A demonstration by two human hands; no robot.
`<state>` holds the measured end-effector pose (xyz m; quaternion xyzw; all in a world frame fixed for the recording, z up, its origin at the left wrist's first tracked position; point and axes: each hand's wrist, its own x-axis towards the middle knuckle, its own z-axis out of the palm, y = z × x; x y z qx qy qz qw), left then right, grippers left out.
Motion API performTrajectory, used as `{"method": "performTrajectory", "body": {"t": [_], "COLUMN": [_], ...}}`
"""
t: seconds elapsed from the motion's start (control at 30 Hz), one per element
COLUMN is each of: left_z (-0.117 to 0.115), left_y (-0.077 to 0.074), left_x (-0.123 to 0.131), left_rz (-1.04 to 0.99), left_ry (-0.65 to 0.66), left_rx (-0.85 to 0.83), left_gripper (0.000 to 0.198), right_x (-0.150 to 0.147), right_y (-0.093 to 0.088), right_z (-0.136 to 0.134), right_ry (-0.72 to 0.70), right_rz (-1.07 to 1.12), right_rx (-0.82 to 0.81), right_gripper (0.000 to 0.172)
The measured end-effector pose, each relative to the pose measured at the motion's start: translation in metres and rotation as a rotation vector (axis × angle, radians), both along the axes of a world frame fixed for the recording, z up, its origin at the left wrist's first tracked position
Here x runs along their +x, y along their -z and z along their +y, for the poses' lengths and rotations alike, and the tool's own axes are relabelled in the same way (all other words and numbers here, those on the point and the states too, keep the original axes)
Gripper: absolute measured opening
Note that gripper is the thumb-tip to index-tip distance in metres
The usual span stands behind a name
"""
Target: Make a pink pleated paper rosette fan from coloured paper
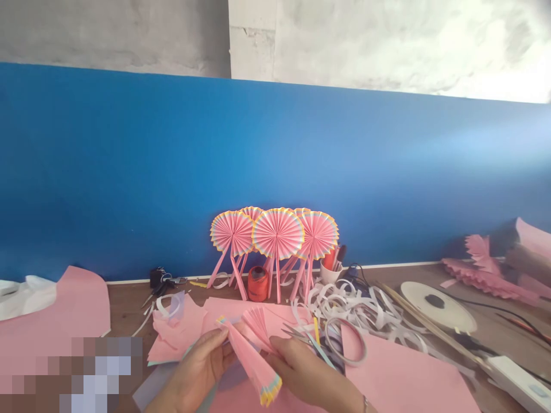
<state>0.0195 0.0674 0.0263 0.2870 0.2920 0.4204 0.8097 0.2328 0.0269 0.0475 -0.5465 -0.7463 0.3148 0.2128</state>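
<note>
Two hands meet at the bottom centre of the frame: the left hand (202,367) and right hand (301,373) both close their fingers on a pleated pink paper fan (252,361), held above the table (486,327) below three finished fans (275,235).

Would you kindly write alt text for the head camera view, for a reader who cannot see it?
Two bare hands, the left hand and the right hand, hold a folded pink paper fan over a table strewn with pink paper sheets and white paper strips. Finished round fans lean against a blue wall behind an orange ribbon spool.
</note>
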Motion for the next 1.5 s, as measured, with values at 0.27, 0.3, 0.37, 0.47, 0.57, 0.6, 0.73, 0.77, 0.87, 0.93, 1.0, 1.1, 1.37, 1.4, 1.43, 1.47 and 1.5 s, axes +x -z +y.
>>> {"method": "performTrajectory", "body": {"t": [0.27,0.3,0.37,0.47,0.57,0.6,0.73,0.77,0.87,0.93,1.0,1.1,1.37,1.4,1.43,1.47,1.5], "left_z": [-0.006,-0.010,-0.019,-0.024,-0.023,-0.021,-0.016,-0.015,-0.012,-0.010,-0.008,-0.007,-0.006,-0.007,-0.007,-0.008,-0.008], "left_y": [-0.008,-0.008,-0.005,0.001,0.004,0.003,-0.005,-0.007,-0.011,-0.012,-0.012,-0.013,-0.015,-0.014,-0.013,-0.011,-0.010], "left_x": [-0.004,-0.001,0.007,0.016,0.019,0.019,0.017,0.017,0.016,0.015,0.014,0.010,0.004,0.005,0.007,0.008,0.009], "left_rz": [-0.088,-0.073,-0.044,0.004,0.083,0.105,0.138,0.134,0.104,0.081,0.049,-0.009,-0.060,-0.063,-0.067,-0.071,-0.073], "left_ry": [0.193,0.214,0.212,0.252,0.147,0.086,-0.076,-0.092,-0.131,-0.154,-0.165,-0.171,-0.292,-0.285,-0.270,-0.254,-0.239], "left_rx": [0.001,0.024,0.076,0.106,0.109,0.104,0.082,0.086,0.099,0.082,0.058,0.040,-0.025,-0.038,-0.057,-0.076,-0.094], "left_gripper": [0.027,0.024,0.021,0.029,0.042,0.044,0.040,0.039,0.038,0.037,0.033,0.028,0.019,0.018,0.018,0.018,0.019], "right_x": [-0.006,-0.008,-0.014,-0.021,-0.022,-0.021,-0.012,-0.010,-0.006,-0.005,-0.004,-0.003,-0.004,-0.004,-0.003,-0.002,-0.001], "right_y": [0.010,0.007,-0.001,-0.009,-0.002,0.004,0.023,0.024,0.018,0.012,0.008,0.006,0.008,0.007,0.005,0.004,0.002], "right_z": [0.011,0.010,0.005,-0.004,-0.005,-0.003,0.003,0.004,0.004,0.003,0.003,0.006,0.016,0.015,0.014,0.013,0.012], "right_ry": [0.083,0.046,-0.013,-0.054,-0.055,-0.034,-0.019,-0.038,-0.091,-0.108,-0.141,-0.160,0.294,0.330,0.367,0.408,0.453], "right_rz": [0.530,0.571,0.619,0.706,0.745,0.721,0.621,0.604,0.581,0.605,0.658,0.733,0.849,0.860,0.877,0.901,0.929], "right_rx": [-0.381,-0.415,-0.449,-0.443,-0.508,-0.534,-0.485,-0.455,-0.383,-0.403,-0.460,-0.491,-0.030,0.042,0.103,0.147,0.174], "right_gripper": [0.032,0.035,0.038,0.041,0.034,0.031,0.024,0.024,0.027,0.032,0.035,0.037,0.035,0.033,0.031,0.030,0.028]}}
